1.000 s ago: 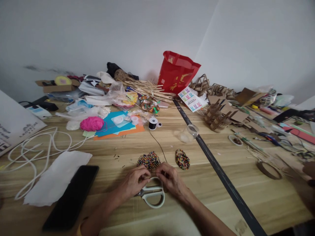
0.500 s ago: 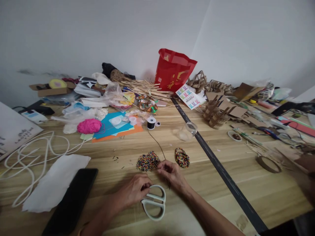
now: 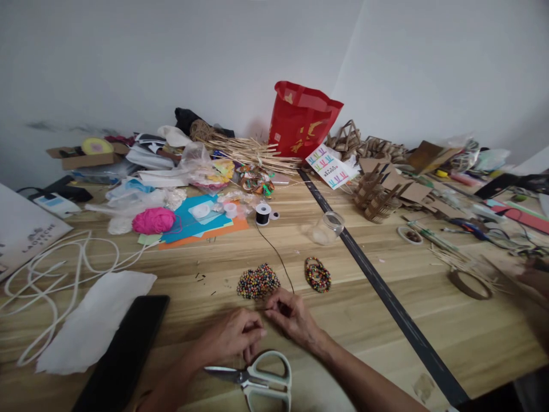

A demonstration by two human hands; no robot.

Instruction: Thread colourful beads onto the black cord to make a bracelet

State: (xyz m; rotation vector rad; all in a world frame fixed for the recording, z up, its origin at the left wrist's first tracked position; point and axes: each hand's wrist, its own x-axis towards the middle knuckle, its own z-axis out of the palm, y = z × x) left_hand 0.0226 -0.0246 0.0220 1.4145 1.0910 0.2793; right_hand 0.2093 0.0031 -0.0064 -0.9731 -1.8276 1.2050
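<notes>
My right hand (image 3: 291, 316) is closed in a pinch on a thin black cord (image 3: 277, 250), whose short end pokes out to the left of the fingertips. The cord runs back to a spool (image 3: 263, 215). Just left of it, my left hand (image 3: 238, 335) hovers with loosely bent fingers apart, and nothing shows in it. Pale-handled scissors (image 3: 268, 372) lie on the table below my left hand, blades pointing left. Beyond my hands is a pile of small multicoloured beads (image 3: 257, 281). Several beaded bracelets (image 3: 318, 275) lie to its right.
A black phone (image 3: 126, 349) and white paper (image 3: 94, 320) lie at left beside a looped white cable (image 3: 77, 280). A clear jar (image 3: 329, 228) stands near the black strip (image 3: 386, 286). Pink yarn (image 3: 153, 221) and a red bag (image 3: 302, 123) are farther back. Another person's hand (image 3: 536, 277) shows at the right edge.
My left hand has let go of the scissors, which now lie lower with their blades showing. My right hand has moved slightly left and down with the cord.
</notes>
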